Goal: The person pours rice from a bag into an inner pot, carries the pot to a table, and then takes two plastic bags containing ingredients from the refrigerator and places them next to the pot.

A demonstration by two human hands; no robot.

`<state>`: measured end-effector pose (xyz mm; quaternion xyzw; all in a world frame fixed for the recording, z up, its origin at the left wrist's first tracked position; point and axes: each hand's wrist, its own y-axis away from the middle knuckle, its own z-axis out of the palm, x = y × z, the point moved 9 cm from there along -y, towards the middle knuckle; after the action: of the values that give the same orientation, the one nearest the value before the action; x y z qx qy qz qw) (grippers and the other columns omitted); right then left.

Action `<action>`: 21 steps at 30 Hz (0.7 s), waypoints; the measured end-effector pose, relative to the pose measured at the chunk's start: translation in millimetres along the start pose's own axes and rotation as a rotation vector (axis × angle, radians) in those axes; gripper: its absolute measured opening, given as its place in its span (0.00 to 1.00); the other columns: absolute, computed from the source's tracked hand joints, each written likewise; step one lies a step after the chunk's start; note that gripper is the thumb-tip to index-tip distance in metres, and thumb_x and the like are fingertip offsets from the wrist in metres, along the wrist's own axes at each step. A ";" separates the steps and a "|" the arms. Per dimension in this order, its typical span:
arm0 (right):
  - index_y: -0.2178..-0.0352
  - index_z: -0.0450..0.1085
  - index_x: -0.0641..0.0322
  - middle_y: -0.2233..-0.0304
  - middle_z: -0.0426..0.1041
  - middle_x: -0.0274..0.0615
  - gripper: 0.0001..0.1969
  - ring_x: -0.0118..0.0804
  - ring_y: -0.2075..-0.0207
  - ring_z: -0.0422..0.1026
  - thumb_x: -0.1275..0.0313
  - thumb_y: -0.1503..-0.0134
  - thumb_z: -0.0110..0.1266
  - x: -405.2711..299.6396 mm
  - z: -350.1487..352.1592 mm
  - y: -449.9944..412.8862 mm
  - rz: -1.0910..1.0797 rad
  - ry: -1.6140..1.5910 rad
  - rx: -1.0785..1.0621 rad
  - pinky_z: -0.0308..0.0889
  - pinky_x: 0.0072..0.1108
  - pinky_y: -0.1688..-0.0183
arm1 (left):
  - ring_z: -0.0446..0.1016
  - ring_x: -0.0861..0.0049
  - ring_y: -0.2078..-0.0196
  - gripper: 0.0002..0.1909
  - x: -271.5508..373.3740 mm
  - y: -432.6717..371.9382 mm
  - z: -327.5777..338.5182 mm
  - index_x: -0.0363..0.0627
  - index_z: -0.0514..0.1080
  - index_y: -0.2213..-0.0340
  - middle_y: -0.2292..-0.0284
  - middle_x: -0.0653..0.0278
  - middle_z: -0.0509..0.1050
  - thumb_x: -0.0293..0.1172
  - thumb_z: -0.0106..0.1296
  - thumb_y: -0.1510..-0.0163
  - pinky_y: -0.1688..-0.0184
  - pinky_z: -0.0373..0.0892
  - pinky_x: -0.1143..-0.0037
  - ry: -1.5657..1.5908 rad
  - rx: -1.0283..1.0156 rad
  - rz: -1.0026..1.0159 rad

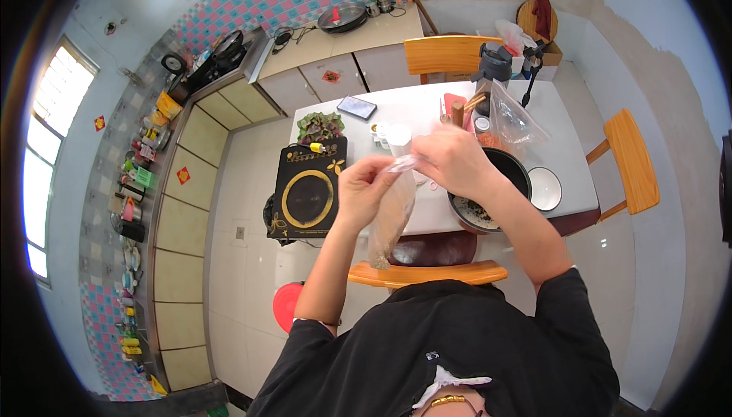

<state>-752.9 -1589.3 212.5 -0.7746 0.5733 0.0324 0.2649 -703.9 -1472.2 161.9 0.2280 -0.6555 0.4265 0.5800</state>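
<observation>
Both my hands hold the gathered neck of a clear plastic bag (393, 220), which hangs down over the table's near edge with brownish grainy contents at its bottom. My left hand (369, 188) pinches the neck from the left, and my right hand (449, 159) grips its upper end from the right. Beneath my right forearm stands a dark pot (506, 165), partly hidden, with pale and dark loose contents. A white bowl (545, 189) sits right of the pot. An induction cooktop (307, 195) lies left of my left hand.
On the white table (423, 211) are leafy greens (320, 127), a phone (357, 107), a grey jug (493, 63) and another clear plastic bag (514, 114). A wooden chair (429, 274) stands between me and the table; another chair (632, 159) is at the right. A red stool (287, 305) is below left.
</observation>
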 end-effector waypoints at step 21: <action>0.79 0.62 0.64 0.85 0.61 0.49 0.12 0.48 0.82 0.61 0.65 0.51 0.52 0.3 -53.7 -16.0 -0.083 -0.276 0.117 0.59 0.28 0.78 | 0.66 0.72 0.55 0.31 -160.2 33.1 -5.5 0.44 0.55 0.51 0.57 0.62 0.66 0.35 0.56 0.54 0.54 0.65 0.70 0.726 -0.006 -0.465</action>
<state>-751.9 -1610.4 264.4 -0.7692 0.4997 0.0940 0.3871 -691.3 -1481.4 -1.1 0.2032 -0.3413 0.3350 0.8544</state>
